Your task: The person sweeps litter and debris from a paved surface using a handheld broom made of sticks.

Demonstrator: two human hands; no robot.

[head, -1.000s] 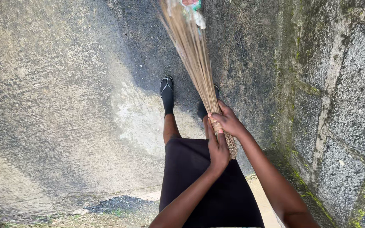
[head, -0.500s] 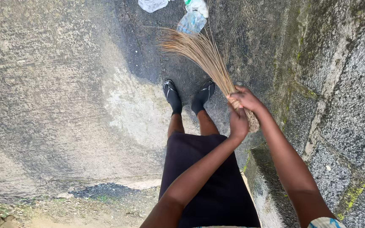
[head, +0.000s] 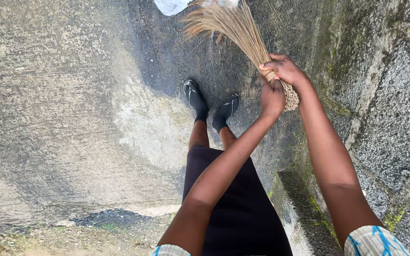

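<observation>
— Where the two hands meet, what are they wrapped around?

— Both are closed on the bound end of a straw broom (head: 243, 33). The right hand (head: 286, 69) grips it at the top of the bundle; the left hand (head: 271, 97) clamps on just below, touching the right, so neither is really nearer, they share the same grip.

— Which way does the broom run?

— Its long axis slants from the hands away and to the left, the stub end poking out near the right wrist and the bristles fanning on the far ground, ahead of the black slippers (head: 209, 104).

— Anything by the bristles?

— A crumpled white plastic bag (head: 169, 5) just left of the tips, at the far edge.

— And the place?

— Rough, stained concrete ground (head: 62, 104), dark and damp-looking along the middle. On the right a mossy block wall (head: 385, 95) stands close beside the arms, so it's tight on that side.
</observation>
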